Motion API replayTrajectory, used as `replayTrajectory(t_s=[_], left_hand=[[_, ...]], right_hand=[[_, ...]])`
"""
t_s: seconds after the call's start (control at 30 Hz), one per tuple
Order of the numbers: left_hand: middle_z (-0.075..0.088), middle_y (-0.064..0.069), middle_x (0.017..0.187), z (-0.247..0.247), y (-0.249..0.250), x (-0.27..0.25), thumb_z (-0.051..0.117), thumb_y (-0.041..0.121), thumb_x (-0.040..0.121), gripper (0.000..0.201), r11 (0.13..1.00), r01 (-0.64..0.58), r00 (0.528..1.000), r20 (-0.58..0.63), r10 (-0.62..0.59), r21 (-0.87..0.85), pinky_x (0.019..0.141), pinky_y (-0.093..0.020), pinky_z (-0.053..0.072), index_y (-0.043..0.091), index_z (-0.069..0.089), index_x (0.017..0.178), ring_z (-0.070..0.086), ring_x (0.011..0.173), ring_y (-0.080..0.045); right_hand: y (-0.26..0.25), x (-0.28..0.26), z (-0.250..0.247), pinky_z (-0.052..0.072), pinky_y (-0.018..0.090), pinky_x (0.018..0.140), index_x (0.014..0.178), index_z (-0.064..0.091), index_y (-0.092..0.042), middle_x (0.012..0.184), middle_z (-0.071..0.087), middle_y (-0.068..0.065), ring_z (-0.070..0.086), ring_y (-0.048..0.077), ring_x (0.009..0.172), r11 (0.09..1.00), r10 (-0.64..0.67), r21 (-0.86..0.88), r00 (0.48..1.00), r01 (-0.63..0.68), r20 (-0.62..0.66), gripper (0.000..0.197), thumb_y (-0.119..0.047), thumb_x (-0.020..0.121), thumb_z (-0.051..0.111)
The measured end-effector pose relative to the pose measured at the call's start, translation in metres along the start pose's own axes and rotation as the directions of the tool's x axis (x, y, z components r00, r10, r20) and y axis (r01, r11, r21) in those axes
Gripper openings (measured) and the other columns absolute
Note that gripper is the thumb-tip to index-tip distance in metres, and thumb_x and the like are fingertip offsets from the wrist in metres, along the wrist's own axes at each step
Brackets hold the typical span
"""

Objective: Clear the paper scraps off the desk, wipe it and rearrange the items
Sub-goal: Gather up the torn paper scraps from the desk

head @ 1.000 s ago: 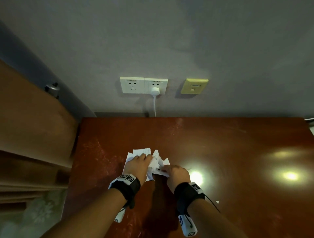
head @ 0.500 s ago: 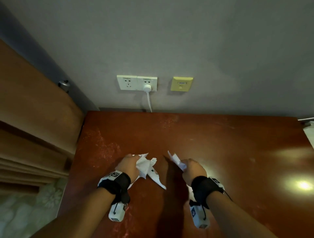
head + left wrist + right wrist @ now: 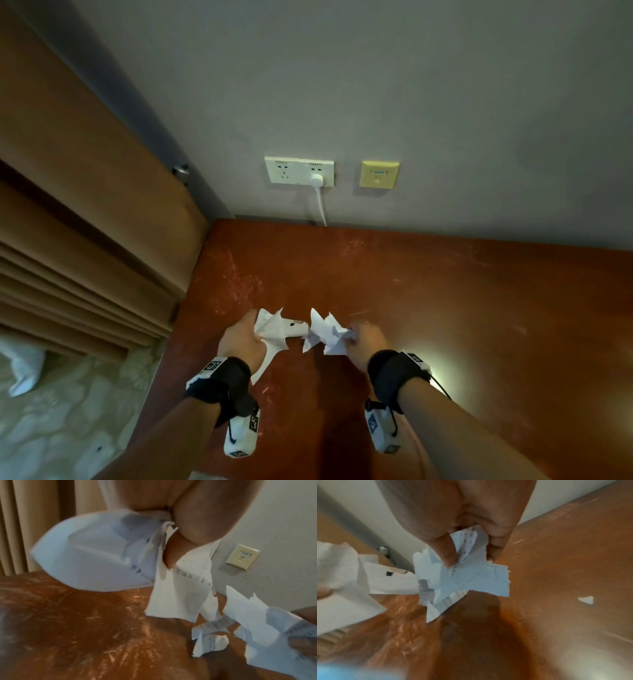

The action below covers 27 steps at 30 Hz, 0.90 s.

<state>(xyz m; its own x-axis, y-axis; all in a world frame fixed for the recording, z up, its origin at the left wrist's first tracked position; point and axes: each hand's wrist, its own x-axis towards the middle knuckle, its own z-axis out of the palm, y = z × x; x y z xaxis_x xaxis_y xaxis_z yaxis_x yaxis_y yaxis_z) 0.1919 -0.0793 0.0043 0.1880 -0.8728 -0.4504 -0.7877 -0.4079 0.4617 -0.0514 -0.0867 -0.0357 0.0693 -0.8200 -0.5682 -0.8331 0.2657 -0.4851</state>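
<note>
Two hands hang at lower centre of the head view over the red-brown desk (image 3: 445, 291), the left hand (image 3: 241, 341) pinching one wad of torn printed paper scraps (image 3: 274, 329) and the right hand (image 3: 364, 341) gripping another wad (image 3: 325, 334) close beside it.

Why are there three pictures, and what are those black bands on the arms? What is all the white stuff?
No machine here: these are a person's two hands. The big picture comes from a camera on the head. The black bands carry a small camera on each wrist, which gives the two close-up pictures. The left hand grips torn paper; the right hand pinches more scraps, above the red-brown desk. One tiny scrap lies on the desk.
</note>
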Motion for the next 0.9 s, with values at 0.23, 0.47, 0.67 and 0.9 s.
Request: replayTrajectory(t_s=[0.23,0.47,0.67,0.9], left_hand=[[0.065,0.001,0.097,-0.007,-0.015,-0.035,0.043,-0.002,0.081,0.05,0.997,-0.01,1.0,0.003,0.009,0.073,0.079,-0.035,0.057,0.028,0.052,0.12,0.064,0.089,-0.02],[0.063,-0.002,0.095,-0.014,-0.041,-0.059,0.049,0.011,0.084,0.035,0.995,-0.002,1.0,0.004,0.002,0.098,0.079,-0.042,0.057,0.027,0.052,0.115,0.062,0.086,-0.021],[0.063,-0.003,0.094,-0.015,-0.071,-0.078,0.045,0.004,0.081,0.043,0.995,0.005,1.0,0.009,-0.006,0.098,0.074,-0.039,0.056,0.024,0.051,0.118,0.062,0.084,-0.022],[0.065,0.0,0.095,-0.017,-0.086,-0.086,0.045,0.001,0.082,0.047,0.998,-0.007,1.0,-0.013,0.007,0.054,0.075,-0.037,0.057,0.025,0.05,0.122,0.063,0.085,-0.021]], right_hand=[[-0.014,0.021,0.033,0.031,0.051,0.113,0.116,0.065,-0.024,0.161,-0.003,-0.015,0.007,0.032,0.149,0.907,-0.169,-0.35,0.963,0.235,0.208,0.037,-0.006,0.085,0.059],[-0.018,0.039,0.07,0.027,0.045,0.117,0.149,0.033,-0.018,0.163,0.006,0.003,0.015,0.031,0.148,0.862,-0.147,-0.436,0.95,0.26,0.276,0.06,-0.003,0.093,0.046],[-0.014,0.01,0.086,0.045,0.04,0.103,0.145,0.036,-0.025,0.137,0.049,0.006,0.048,0.027,0.125,0.842,-0.123,-0.483,0.957,0.241,0.264,0.071,0.002,0.084,0.06],[-0.044,0.002,0.072,0.051,0.034,0.089,0.133,0.048,-0.017,0.119,0.061,0.009,0.06,0.025,0.106,0.848,-0.136,-0.478,0.966,0.229,0.221,0.042,-0.006,0.093,0.054]])
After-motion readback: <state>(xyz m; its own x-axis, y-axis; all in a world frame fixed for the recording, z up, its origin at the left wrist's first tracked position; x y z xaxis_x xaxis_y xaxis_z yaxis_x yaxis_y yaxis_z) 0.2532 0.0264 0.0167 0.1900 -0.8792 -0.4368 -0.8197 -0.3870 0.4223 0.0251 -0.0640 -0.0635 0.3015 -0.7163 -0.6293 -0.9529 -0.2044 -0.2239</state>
